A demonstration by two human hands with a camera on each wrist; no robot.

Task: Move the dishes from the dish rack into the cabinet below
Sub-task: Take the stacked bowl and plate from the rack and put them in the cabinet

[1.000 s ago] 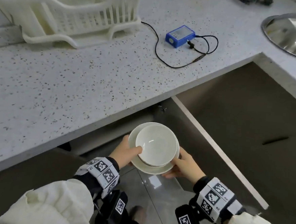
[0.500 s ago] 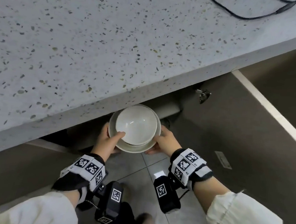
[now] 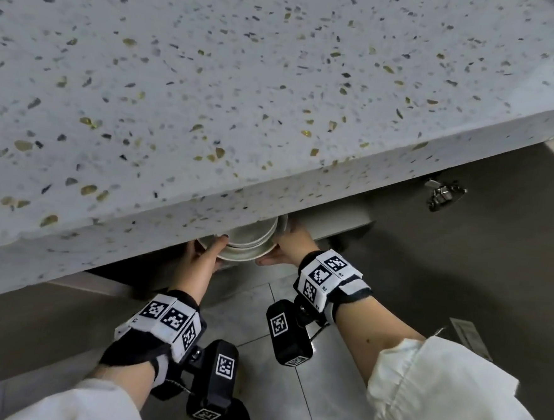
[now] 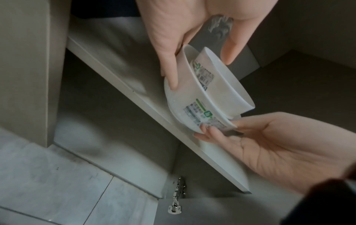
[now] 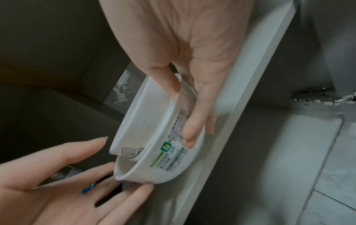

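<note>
Bowls, two white ones nested, are going in under the front edge of the speckled countertop, held between both hands just at the mouth of the cabinet. The smaller bowl sits inside the larger bowl, and both carry printed labels with green marks on their outer walls. From the head view only the near part of the stack shows below the counter's edge.

The left hand grips the stack from its side, thumb hooked over the rim and fingers curled beneath the larger bowl. The right hand does the same on the opposite side: thumb pressed on the inner bowl's rim, fingers spread along the outer bowl's wall over the label.

The stack hangs tilted above the white front edge of the cabinet shelf; whether it touches that edge I can't make out. A metal hinge sits on the open cabinet door at the right, and pale floor tiles show below the wrists.
</note>
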